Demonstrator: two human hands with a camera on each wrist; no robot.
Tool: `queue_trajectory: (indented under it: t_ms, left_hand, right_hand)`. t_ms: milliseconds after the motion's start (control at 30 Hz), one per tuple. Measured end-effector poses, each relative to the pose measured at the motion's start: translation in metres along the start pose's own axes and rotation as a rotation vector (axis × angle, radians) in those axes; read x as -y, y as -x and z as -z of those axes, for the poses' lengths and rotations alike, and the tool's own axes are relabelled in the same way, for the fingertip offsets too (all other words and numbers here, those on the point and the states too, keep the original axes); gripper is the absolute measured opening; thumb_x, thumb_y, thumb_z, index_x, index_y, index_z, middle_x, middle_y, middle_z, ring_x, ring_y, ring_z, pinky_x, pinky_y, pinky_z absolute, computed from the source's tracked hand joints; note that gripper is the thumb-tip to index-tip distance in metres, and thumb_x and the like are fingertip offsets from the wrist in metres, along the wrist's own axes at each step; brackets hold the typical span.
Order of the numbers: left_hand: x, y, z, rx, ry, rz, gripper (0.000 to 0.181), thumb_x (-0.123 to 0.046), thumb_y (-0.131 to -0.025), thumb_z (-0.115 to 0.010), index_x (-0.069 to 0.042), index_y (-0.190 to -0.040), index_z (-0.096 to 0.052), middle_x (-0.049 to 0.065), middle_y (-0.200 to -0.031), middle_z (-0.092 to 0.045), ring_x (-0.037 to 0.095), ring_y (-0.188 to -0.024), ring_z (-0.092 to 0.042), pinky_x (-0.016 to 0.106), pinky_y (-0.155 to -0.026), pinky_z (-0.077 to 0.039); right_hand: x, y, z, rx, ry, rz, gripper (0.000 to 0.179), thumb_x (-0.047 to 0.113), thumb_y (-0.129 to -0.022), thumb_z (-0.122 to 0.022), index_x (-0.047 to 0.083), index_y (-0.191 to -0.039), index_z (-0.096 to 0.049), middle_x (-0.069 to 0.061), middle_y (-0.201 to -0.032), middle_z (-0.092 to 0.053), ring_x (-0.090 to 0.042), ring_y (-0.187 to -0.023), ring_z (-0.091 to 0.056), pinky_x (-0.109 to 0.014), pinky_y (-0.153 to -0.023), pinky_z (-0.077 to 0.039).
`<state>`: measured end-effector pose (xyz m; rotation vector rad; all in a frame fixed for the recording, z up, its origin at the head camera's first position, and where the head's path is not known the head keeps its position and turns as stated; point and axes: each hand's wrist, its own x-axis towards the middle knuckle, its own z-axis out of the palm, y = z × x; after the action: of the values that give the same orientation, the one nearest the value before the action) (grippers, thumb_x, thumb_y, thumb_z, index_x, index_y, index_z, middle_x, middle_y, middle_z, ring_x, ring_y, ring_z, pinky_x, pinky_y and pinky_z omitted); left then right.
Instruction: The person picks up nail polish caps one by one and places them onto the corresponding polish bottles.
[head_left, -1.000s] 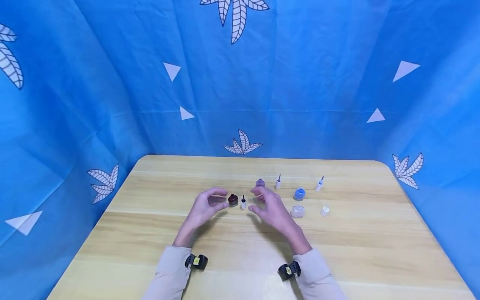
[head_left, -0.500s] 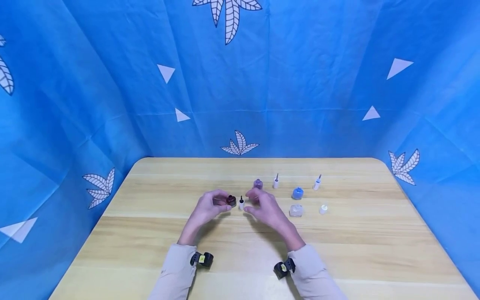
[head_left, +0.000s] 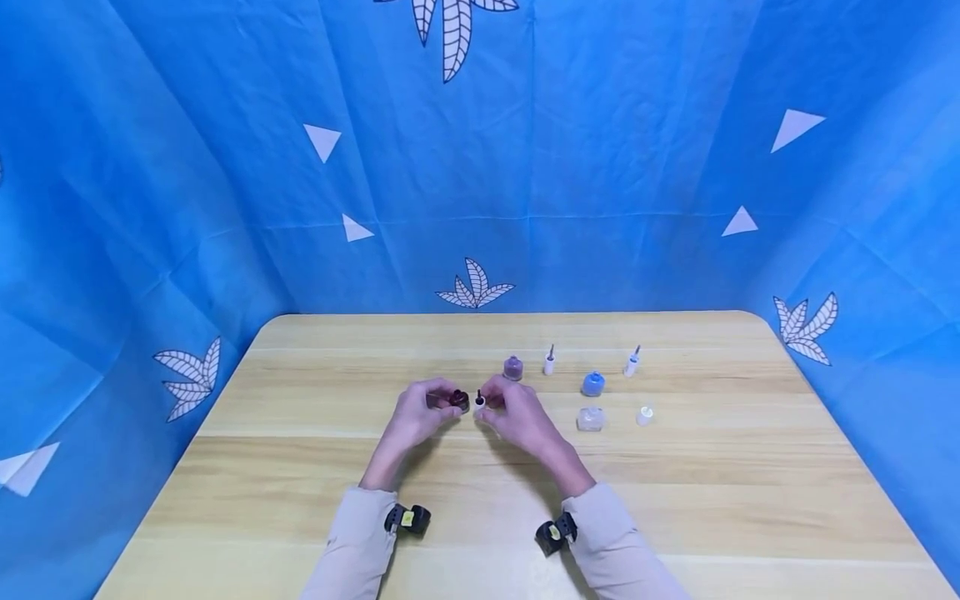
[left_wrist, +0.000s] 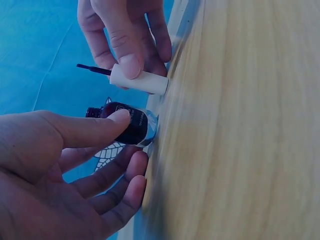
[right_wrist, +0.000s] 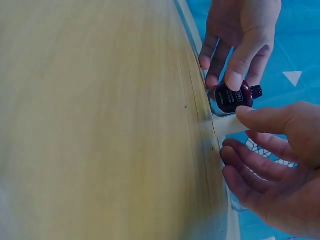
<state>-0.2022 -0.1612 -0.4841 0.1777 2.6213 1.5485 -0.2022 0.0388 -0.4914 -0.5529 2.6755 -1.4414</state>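
My left hand (head_left: 417, 414) pinches a small dark red nail polish bottle (left_wrist: 136, 125) between thumb and fingers. The bottle has no cap on, and its threaded neck points up. Close beside it, my right hand (head_left: 520, 414) pinches a white nail polish cap (left_wrist: 149, 82), its dark brush (left_wrist: 92, 68) pointing upward. Bottle and cap stand on the wooden table with a small gap between them. In the right wrist view, the thumb covers the upper end of the cap (right_wrist: 231, 125) and its brush is hidden.
Behind and right of my right hand stand a purple bottle (head_left: 513, 368), a blue bottle (head_left: 592, 384) and a clear bottle (head_left: 590, 419), all uncapped. Two white caps with brushes up (head_left: 549, 364) and another white cap (head_left: 645, 416) stand near them. Blue cloth (head_left: 480, 167) hangs behind the table.
Both hands have closed in: the left now pinches the dark red bottle, the right the white cap. Earlier, both hands were spread beside them. The view has shifted slightly.
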Motion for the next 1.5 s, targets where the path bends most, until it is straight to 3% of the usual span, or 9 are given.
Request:
queue_trajectory:
  t_ms: [300, 767, 900, 1133, 1500]
  left_hand:
    - [-0.001, 0.001, 0.000, 0.000, -0.012, 0.005, 0.027, 0.007, -0.083, -0.077, -0.004, -0.109, -0.074, 0.007, -0.096, -0.072, 0.022, -0.085, -0.066, 0.036, -0.080, -0.059]
    - [0.003, 0.004, 0.006, -0.037, 0.022, -0.003, 0.027, 0.005, -0.085, -0.077, -0.002, -0.111, -0.073, 0.013, -0.103, -0.074, 0.028, -0.095, -0.070, 0.043, -0.092, -0.060]
    - [0.002, 0.006, 0.006, -0.014, 0.089, -0.007, 0.028, 0.007, -0.085, -0.076, -0.002, -0.112, -0.072, 0.015, -0.107, -0.074, 0.029, -0.098, -0.072, 0.041, -0.092, -0.061]
    - [0.003, 0.002, 0.004, 0.071, 0.287, 0.001, 0.030, 0.011, -0.087, -0.072, 0.006, -0.115, -0.067, 0.023, -0.116, -0.070, 0.036, -0.106, -0.071, 0.036, -0.094, -0.060]
    - [-0.010, 0.004, 0.011, 0.095, 0.334, -0.067, 0.033, 0.010, -0.088, -0.070, 0.004, -0.120, -0.066, 0.020, -0.120, -0.070, 0.035, -0.113, -0.068, 0.038, -0.102, -0.055]
  right_hand:
    - [0.002, 0.003, 0.003, 0.012, 0.002, -0.016, 0.021, 0.004, -0.090, -0.077, 0.005, -0.109, -0.067, -0.009, -0.104, -0.071, -0.023, -0.098, -0.068, -0.034, -0.091, -0.060]
    - [0.000, 0.003, 0.008, 0.033, 0.000, -0.033, 0.022, 0.004, -0.094, -0.072, 0.004, -0.115, -0.064, -0.013, -0.111, -0.071, -0.025, -0.105, -0.069, -0.033, -0.093, -0.060]
    - [-0.001, 0.007, 0.013, 0.015, -0.006, -0.041, 0.027, 0.005, -0.094, -0.073, 0.003, -0.119, -0.064, -0.015, -0.114, -0.071, -0.027, -0.107, -0.069, -0.036, -0.095, -0.059]
    - [-0.002, 0.015, 0.021, -0.069, -0.050, -0.064, 0.029, 0.003, -0.092, -0.074, 0.002, -0.120, -0.065, -0.016, -0.113, -0.071, -0.025, -0.100, -0.070, -0.034, -0.089, -0.062]
    - [0.011, 0.020, 0.038, -0.127, -0.076, 0.000, 0.028, 0.002, -0.091, -0.076, 0.002, -0.117, -0.066, -0.015, -0.107, -0.072, -0.026, -0.097, -0.072, -0.029, -0.084, -0.062]
